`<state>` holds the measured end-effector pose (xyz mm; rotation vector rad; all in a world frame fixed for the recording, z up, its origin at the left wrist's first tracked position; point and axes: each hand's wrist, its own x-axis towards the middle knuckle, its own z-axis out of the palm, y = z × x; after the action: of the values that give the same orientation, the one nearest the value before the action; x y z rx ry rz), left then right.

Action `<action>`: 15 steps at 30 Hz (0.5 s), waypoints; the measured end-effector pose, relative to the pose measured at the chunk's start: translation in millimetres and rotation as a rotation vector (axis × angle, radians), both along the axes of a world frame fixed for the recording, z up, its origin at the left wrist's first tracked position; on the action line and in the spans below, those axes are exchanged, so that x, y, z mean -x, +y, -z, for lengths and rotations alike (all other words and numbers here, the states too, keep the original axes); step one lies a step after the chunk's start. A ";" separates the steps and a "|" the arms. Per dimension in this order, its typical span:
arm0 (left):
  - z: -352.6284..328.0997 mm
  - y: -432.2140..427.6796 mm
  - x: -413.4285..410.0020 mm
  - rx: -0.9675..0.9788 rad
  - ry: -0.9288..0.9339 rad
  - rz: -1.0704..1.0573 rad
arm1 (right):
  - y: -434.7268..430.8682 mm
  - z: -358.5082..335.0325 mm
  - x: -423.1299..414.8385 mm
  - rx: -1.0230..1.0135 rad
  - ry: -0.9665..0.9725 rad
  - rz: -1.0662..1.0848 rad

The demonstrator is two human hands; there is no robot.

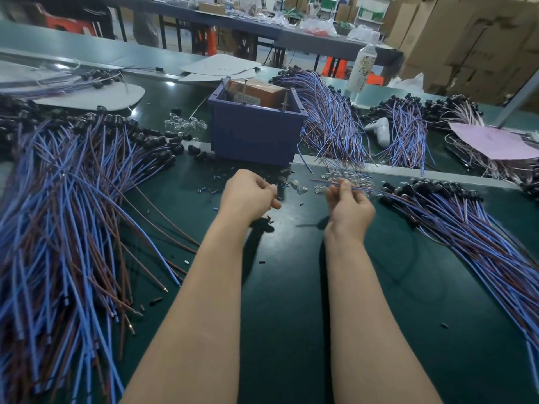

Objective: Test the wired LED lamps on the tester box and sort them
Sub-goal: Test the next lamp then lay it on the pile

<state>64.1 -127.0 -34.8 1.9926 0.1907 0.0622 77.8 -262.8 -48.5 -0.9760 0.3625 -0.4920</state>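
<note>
**Hazards and layout at the test step.** The right hand (350,205) pinches the two leads of one wired LED lamp (322,181) at centre frame. Their free ends point up-left toward the purple tester box (253,135). The rest of the lamp trails right into the heap of lamps at right of frame (466,225).

The left hand (250,193) is curled, well apart from the right. Motion blur hides whether it holds anything.

Likely faults:
- The trailing leads may snag neighbours in that heap and drag them across the surface (285,301).
- Both lead ends are held in a single pinch, so they may miss the box's contacts or touch each other, giving a false reading.
- The heaps look alike (the larger one (73,205) fills the left of frame), so a tested lamp could be dropped among untested ones.
- The loose clear bulbs (347,174) just above the right hand could be swept aside.

The box stands above both hands, nearer the left, and neither hand touches it.
</note>
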 end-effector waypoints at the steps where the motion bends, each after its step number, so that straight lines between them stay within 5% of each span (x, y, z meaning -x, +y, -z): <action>1: 0.1 3.4 -0.7 -0.028 -0.006 -0.036 | -2.4 -0.9 -0.3 -0.026 -0.007 0.014; 9: 1.4 -14.6 1.7 -0.204 -0.129 -0.139 | 18.3 -4.2 2.3 -0.203 -0.007 -0.181; 15: -1.6 -37.2 5.8 0.195 -0.175 0.022 | 39.7 -5.3 10.0 -0.295 0.037 -0.396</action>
<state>58.3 -164.2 -33.3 1.7840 0.0597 0.1961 67.7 -223.1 -43.2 -0.7450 0.2564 -0.0567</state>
